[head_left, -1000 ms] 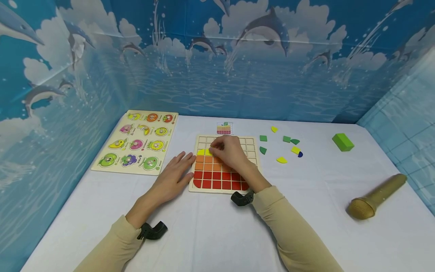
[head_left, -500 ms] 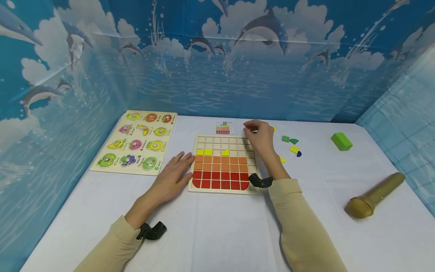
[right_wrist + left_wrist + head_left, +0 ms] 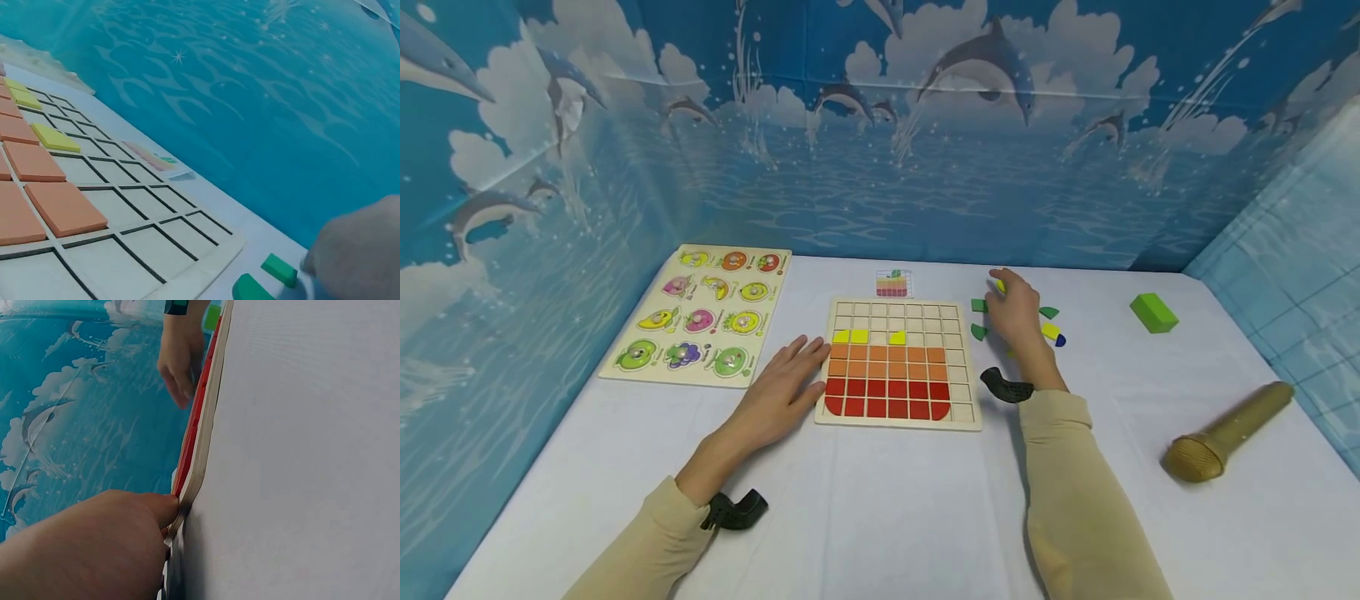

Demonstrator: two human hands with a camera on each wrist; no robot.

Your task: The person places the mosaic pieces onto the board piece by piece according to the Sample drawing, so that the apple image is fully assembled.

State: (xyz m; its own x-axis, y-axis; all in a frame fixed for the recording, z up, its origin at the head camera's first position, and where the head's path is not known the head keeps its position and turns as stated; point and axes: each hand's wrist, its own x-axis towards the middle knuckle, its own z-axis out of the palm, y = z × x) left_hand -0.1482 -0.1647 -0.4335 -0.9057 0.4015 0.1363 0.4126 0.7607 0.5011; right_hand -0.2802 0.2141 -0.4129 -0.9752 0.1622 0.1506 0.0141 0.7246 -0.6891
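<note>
A wooden grid board (image 3: 966, 404) lies on the table, its lower rows filled with red and orange tiles (image 3: 876, 369). In the row above sit 3 yellow tiles (image 3: 897, 337). My left hand (image 3: 778, 392) rests with extended fingers at the board's left side; in the left wrist view its thumb (image 3: 159, 506) touches the board's corner. My right hand (image 3: 1017, 312) reaches over loose pieces right of the board, thumb and forefinger either side of a yellow piece (image 3: 1001, 286). Green pieces (image 3: 979, 332) lie beside this hand; the right wrist view shows a green square piece (image 3: 279, 270) near its fingers.
A small picture card (image 3: 893, 283) lies behind the board. A fruit puzzle board (image 3: 696, 317) is at the left. To the right are a yellow piece (image 3: 1049, 331), a dark blue piece (image 3: 1061, 340), a green block (image 3: 1154, 312) and a gold microphone (image 3: 1225, 433).
My right hand has left the grid board and moved right to the loose pieces, leaving a yellow tile visible in the grid. The left hand has stayed in place.
</note>
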